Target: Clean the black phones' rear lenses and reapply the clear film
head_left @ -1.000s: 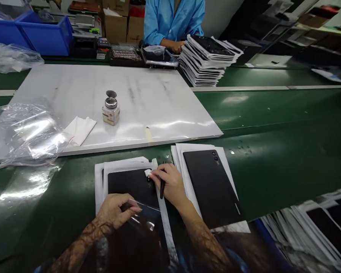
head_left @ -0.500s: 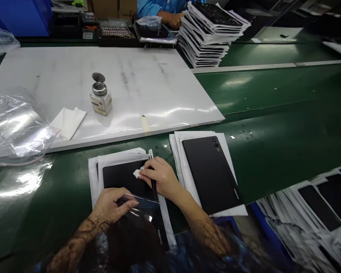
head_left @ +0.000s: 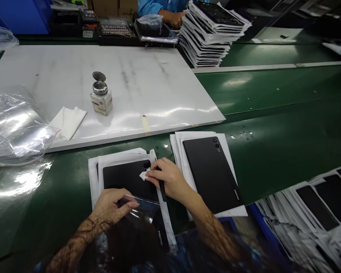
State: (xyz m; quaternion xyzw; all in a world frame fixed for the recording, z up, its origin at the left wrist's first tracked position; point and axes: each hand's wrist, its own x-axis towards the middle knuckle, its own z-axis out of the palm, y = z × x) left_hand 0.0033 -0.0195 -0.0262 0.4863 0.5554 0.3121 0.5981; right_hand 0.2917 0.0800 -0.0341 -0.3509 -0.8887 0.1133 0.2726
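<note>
A black tablet (head_left: 122, 176) lies back side up on white sleeves (head_left: 122, 157) in front of me. My left hand (head_left: 112, 203) pinches the edge of a clear plastic film (head_left: 146, 212) over the tablet's lower part. In my right hand (head_left: 169, 178), thumb and fingertips hold a small white wipe (head_left: 144, 174) at the tablet's camera corner. A dark, slim stick-like tool (head_left: 161, 185) is also tucked in that hand; its kind is unclear. To the right, a second black tablet (head_left: 211, 174) rests on more white sleeves.
A white board (head_left: 159, 87) carries a pump bottle (head_left: 101, 100) and a folded white cloth (head_left: 69, 123). Clear plastic bags (head_left: 19, 125) lie at left. Sleeved tablets fill a blue bin (head_left: 268, 227) at right. Behind a tall stack (head_left: 207, 41) shows a co-worker's hand (head_left: 176, 19).
My right hand has moved slightly right with the wipe and the dark tool, uncovering the tablet's camera. My left hand stays in place on the film.
</note>
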